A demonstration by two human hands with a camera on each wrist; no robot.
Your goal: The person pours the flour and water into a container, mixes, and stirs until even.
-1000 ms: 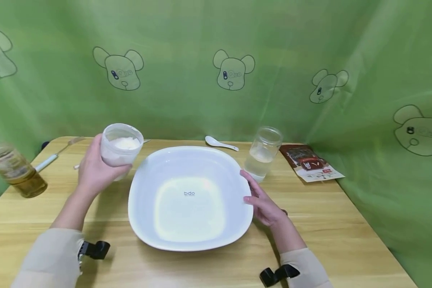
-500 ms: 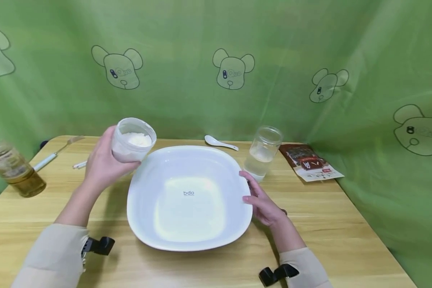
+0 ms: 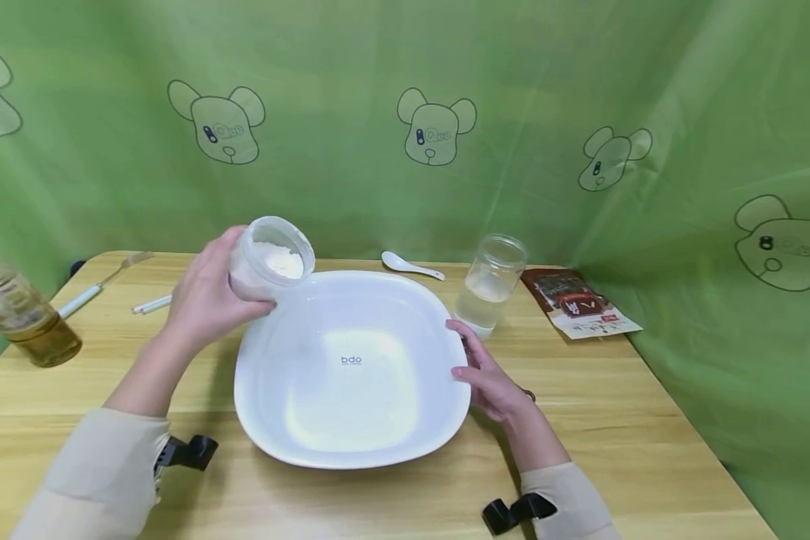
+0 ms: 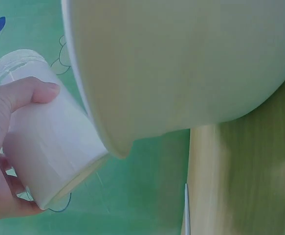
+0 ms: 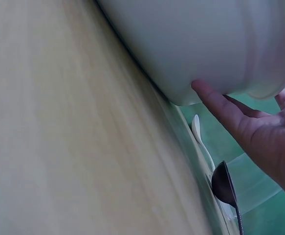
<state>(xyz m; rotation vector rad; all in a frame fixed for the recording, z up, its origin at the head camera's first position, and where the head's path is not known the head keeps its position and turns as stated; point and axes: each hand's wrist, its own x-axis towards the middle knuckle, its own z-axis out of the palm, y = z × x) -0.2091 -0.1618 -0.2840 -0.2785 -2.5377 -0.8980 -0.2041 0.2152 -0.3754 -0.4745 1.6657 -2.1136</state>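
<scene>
My left hand grips a clear jar of white powder, tilted with its mouth toward the right, at the far left rim of a white basin. The powder lies inside the jar; none is seen in the basin. In the left wrist view, the fingers and thumb wrap the jar beside the basin's outer wall. My right hand holds the basin's right rim, thumb over the edge and fingers against the outside. One finger touches the lower wall in the right wrist view.
A glass jar of clear liquid stands behind the right hand, near a red-brown packet. A white spoon lies behind the basin. At left are an oil bottle, a long-handled utensil and white sticks. The right wrist view shows a dark ladle.
My left hand has carried the jar rightward and up to the basin's rim, tipping its mouth further to the right. The right hand keeps its hold on the basin.
</scene>
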